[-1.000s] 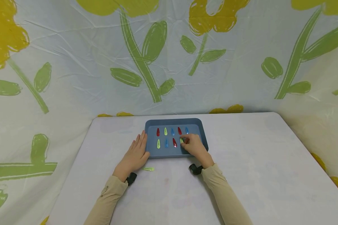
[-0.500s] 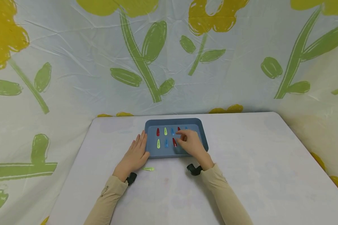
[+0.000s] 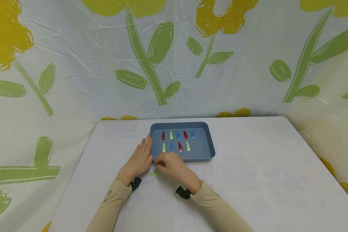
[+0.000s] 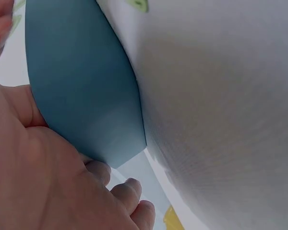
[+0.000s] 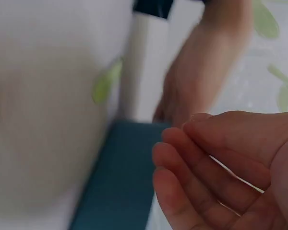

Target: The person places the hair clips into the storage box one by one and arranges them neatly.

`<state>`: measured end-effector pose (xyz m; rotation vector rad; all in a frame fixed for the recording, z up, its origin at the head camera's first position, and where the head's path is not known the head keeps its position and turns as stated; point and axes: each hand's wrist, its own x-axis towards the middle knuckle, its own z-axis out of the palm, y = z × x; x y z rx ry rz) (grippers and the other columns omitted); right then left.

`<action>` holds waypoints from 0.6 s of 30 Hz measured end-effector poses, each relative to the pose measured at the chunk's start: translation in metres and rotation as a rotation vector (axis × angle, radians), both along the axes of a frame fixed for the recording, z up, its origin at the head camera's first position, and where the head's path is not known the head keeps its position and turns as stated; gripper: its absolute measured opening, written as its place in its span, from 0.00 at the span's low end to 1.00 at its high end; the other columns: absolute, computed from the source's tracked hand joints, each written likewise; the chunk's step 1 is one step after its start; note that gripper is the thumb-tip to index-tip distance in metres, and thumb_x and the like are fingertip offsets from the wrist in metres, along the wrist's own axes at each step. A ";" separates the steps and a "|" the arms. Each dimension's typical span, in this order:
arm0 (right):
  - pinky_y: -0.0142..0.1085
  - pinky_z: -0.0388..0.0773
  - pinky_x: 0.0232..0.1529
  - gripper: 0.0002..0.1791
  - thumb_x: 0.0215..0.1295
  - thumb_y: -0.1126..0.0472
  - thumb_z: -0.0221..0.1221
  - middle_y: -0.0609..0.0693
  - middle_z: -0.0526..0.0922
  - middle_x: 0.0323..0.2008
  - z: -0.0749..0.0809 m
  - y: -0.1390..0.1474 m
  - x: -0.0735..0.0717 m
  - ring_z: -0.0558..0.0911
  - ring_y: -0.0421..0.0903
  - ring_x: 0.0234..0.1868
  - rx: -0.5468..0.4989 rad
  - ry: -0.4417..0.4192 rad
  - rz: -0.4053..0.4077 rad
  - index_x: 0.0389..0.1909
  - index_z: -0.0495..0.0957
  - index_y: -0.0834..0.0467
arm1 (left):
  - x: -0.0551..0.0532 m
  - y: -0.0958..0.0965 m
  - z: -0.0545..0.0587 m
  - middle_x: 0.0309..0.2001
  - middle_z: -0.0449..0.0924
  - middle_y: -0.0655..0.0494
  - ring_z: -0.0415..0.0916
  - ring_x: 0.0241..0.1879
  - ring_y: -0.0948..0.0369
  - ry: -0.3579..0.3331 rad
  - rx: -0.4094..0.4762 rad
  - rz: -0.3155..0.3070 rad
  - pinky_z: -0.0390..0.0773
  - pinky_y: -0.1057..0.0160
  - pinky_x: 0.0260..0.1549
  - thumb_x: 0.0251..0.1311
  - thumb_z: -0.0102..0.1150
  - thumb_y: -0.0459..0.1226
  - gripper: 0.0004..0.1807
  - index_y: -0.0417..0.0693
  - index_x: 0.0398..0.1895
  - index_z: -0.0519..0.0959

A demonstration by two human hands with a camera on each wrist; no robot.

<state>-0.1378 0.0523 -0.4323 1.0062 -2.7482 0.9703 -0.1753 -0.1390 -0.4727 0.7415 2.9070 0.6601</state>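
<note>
A blue-grey tray (image 3: 203,151) lies on the table, holding two rows of snap hair clips in red, yellow-green and blue, such as the red clip (image 3: 180,147) and the green clip (image 3: 188,146). My left hand (image 3: 137,162) rests with straight fingers against the tray's left side; the left wrist view shows it touching the tray wall (image 4: 81,81). Over the near left corner hovers my right hand (image 3: 174,166), fingers loosely bent, nothing visible between them in the right wrist view. Just below its fingertips, a yellow-green hair clip (image 3: 153,174) lies on the table.
The white table (image 3: 264,180) extends around the tray. Behind it hangs a white cloth (image 3: 243,80) printed with flowers. A black wrist camera (image 3: 183,192) sits at the right wrist, and another black camera (image 3: 135,183) at the left.
My right hand has moved left and toward me from the tray's right part, uncovering the near-row green clip there. The left hand stays in place.
</note>
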 end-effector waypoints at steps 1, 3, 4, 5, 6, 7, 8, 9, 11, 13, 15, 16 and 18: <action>0.28 0.76 0.33 0.04 0.59 0.69 0.67 0.50 0.86 0.30 -0.003 -0.003 0.001 0.80 0.41 0.30 0.018 0.012 0.003 0.34 0.88 0.62 | 0.000 0.000 0.000 0.79 0.34 0.40 0.37 0.76 0.39 -0.003 0.001 0.001 0.46 0.39 0.71 0.72 0.37 0.35 0.36 0.32 0.78 0.41; 0.26 0.75 0.31 0.04 0.58 0.69 0.67 0.49 0.86 0.29 -0.009 -0.008 0.004 0.80 0.39 0.29 0.057 0.027 0.003 0.34 0.88 0.61 | 0.000 0.000 -0.001 0.79 0.33 0.41 0.36 0.77 0.40 -0.010 -0.005 0.000 0.45 0.40 0.72 0.72 0.35 0.36 0.36 0.33 0.78 0.40; 0.25 0.75 0.30 0.04 0.58 0.69 0.67 0.49 0.85 0.29 -0.012 -0.011 0.005 0.79 0.38 0.28 0.076 0.032 0.001 0.33 0.89 0.61 | 0.000 0.000 -0.002 0.79 0.33 0.41 0.36 0.76 0.40 -0.010 0.000 -0.001 0.44 0.40 0.72 0.72 0.35 0.36 0.36 0.32 0.78 0.40; 0.25 0.74 0.29 0.04 0.58 0.69 0.67 0.48 0.85 0.28 -0.015 -0.013 0.006 0.79 0.38 0.28 0.095 0.031 -0.003 0.33 0.89 0.61 | 0.000 0.000 -0.002 0.79 0.32 0.41 0.35 0.77 0.40 -0.012 -0.001 -0.001 0.44 0.40 0.72 0.72 0.34 0.36 0.36 0.33 0.78 0.39; 0.24 0.74 0.29 0.04 0.57 0.69 0.67 0.48 0.85 0.28 -0.017 -0.015 0.007 0.79 0.37 0.28 0.112 0.034 -0.008 0.32 0.89 0.60 | -0.001 0.000 -0.003 0.79 0.33 0.40 0.36 0.76 0.40 -0.011 0.005 -0.002 0.44 0.39 0.72 0.72 0.34 0.36 0.36 0.33 0.78 0.40; 0.25 0.74 0.28 0.04 0.57 0.69 0.67 0.47 0.84 0.27 -0.020 -0.016 0.008 0.79 0.37 0.28 0.127 0.033 -0.011 0.32 0.89 0.60 | -0.001 0.000 -0.003 0.79 0.32 0.41 0.35 0.76 0.40 -0.011 0.005 -0.002 0.44 0.40 0.72 0.72 0.34 0.36 0.36 0.33 0.78 0.39; 0.25 0.73 0.27 0.04 0.57 0.69 0.67 0.47 0.84 0.27 -0.022 -0.018 0.009 0.79 0.37 0.27 0.145 0.029 -0.016 0.32 0.89 0.59 | -0.001 0.000 -0.004 0.79 0.33 0.40 0.35 0.76 0.39 -0.009 0.007 -0.002 0.44 0.39 0.72 0.71 0.34 0.36 0.36 0.33 0.78 0.40; 0.25 0.73 0.27 0.04 0.57 0.69 0.67 0.46 0.84 0.27 -0.023 -0.020 0.010 0.79 0.37 0.27 0.157 0.031 -0.017 0.32 0.89 0.59 | 0.000 -0.001 -0.004 0.79 0.33 0.40 0.36 0.76 0.39 -0.007 0.011 -0.003 0.44 0.39 0.71 0.71 0.34 0.36 0.36 0.32 0.78 0.40; 0.25 0.74 0.27 0.05 0.56 0.69 0.68 0.46 0.83 0.28 -0.026 -0.023 0.012 0.80 0.38 0.28 0.170 0.036 -0.022 0.32 0.89 0.58 | 0.000 -0.001 -0.003 0.79 0.33 0.40 0.36 0.76 0.39 -0.005 0.002 -0.002 0.44 0.40 0.72 0.72 0.35 0.36 0.36 0.32 0.78 0.40; 0.25 0.75 0.28 0.05 0.55 0.68 0.68 0.45 0.82 0.28 -0.029 -0.025 0.014 0.81 0.38 0.29 0.183 0.054 -0.029 0.32 0.89 0.57 | 0.000 0.000 -0.002 0.79 0.34 0.41 0.37 0.76 0.40 -0.004 -0.001 -0.002 0.45 0.40 0.72 0.72 0.36 0.36 0.36 0.32 0.78 0.41; 0.25 0.75 0.28 0.05 0.55 0.68 0.69 0.45 0.81 0.29 -0.032 -0.027 0.016 0.81 0.39 0.30 0.183 0.075 -0.036 0.31 0.90 0.57 | 0.000 0.000 -0.001 0.79 0.33 0.41 0.37 0.77 0.40 -0.007 -0.011 0.001 0.45 0.41 0.72 0.72 0.37 0.36 0.36 0.33 0.78 0.41; 0.25 0.75 0.29 0.05 0.55 0.68 0.69 0.45 0.81 0.29 -0.033 -0.028 0.016 0.81 0.39 0.30 0.182 0.085 -0.040 0.31 0.90 0.56 | 0.000 0.000 -0.001 0.79 0.33 0.42 0.37 0.77 0.41 -0.007 -0.016 0.002 0.45 0.41 0.72 0.72 0.38 0.36 0.36 0.33 0.78 0.40; 0.26 0.75 0.29 0.05 0.54 0.69 0.69 0.45 0.80 0.28 -0.034 -0.028 0.017 0.81 0.40 0.29 0.179 0.090 -0.043 0.29 0.89 0.56 | 0.000 0.000 0.000 0.79 0.33 0.42 0.37 0.77 0.41 -0.009 -0.018 0.005 0.44 0.41 0.72 0.72 0.39 0.35 0.36 0.33 0.78 0.40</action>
